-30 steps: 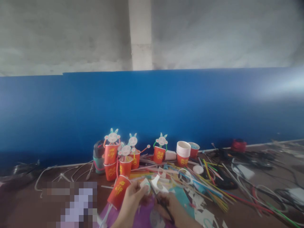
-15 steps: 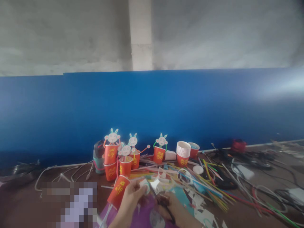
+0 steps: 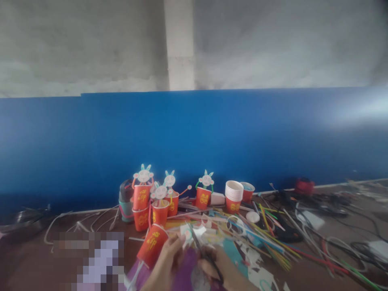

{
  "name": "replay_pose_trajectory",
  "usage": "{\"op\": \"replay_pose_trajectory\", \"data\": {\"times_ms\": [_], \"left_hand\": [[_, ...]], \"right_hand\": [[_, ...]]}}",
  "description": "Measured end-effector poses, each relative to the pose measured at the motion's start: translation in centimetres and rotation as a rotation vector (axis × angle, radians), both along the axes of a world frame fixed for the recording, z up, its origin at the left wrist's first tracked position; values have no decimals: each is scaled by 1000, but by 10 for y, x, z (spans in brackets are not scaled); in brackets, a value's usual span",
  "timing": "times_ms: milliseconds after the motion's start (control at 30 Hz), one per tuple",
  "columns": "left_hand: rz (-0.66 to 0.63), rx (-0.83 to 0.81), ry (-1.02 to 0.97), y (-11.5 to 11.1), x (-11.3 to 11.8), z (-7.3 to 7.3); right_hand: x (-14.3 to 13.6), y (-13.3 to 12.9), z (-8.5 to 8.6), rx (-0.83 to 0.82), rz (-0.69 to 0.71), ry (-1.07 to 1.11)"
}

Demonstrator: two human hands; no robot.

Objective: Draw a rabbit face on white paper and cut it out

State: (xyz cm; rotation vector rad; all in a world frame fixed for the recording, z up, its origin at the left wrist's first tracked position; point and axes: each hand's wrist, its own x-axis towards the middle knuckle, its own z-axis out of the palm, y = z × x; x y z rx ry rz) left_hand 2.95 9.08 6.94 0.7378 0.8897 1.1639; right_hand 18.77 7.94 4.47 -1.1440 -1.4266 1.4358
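A small piece of white paper [image 3: 186, 233] with green marks is pinched in the fingers of my left hand [image 3: 170, 254]. Black-handled scissors [image 3: 198, 243] are held in my right hand [image 3: 216, 262], their blades pointing up and left beside the paper. Below my hands lies a purple sheet [image 3: 184, 270] with a round drawn paper face [image 3: 200, 279] on it. A tilted red paper cup [image 3: 152, 244] stands just left of my left hand. Behind are red cups with paper rabbit figures, one of them a red cup [image 3: 203, 198] with green arms.
A cup stack [image 3: 233, 197] stands at the back, near a blue wall [image 3: 194, 133]. Colored sticks [image 3: 266, 238] and white paper scraps [image 3: 262, 277] spread to the right. Cables and a white box [image 3: 311, 219] lie farther right; a bottle [image 3: 125, 202] stands left of the cups.
My left hand has shifted slightly left and down, and the paper piece shows more. The scissors' blades have moved a little left and up. The tilted cup has shifted slightly.
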Motion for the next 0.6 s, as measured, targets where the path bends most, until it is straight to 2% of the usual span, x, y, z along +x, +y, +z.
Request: {"op": "replay_pose_trajectory", "data": {"times_ms": [133,233,400,600], "left_hand": [[-28,-39,-6,-4,7,-9],[22,8,56,-3,10,-10],[43,28,127,-1,11,-7],[1,83,183,2,10,-13]], "right_hand": [[-4,4,-10,58,10,44],[-8,6,-24,4,18,35],[-11,8,-44,-57,-168,100],[-6,9,-50,-51,-168,139]]}}
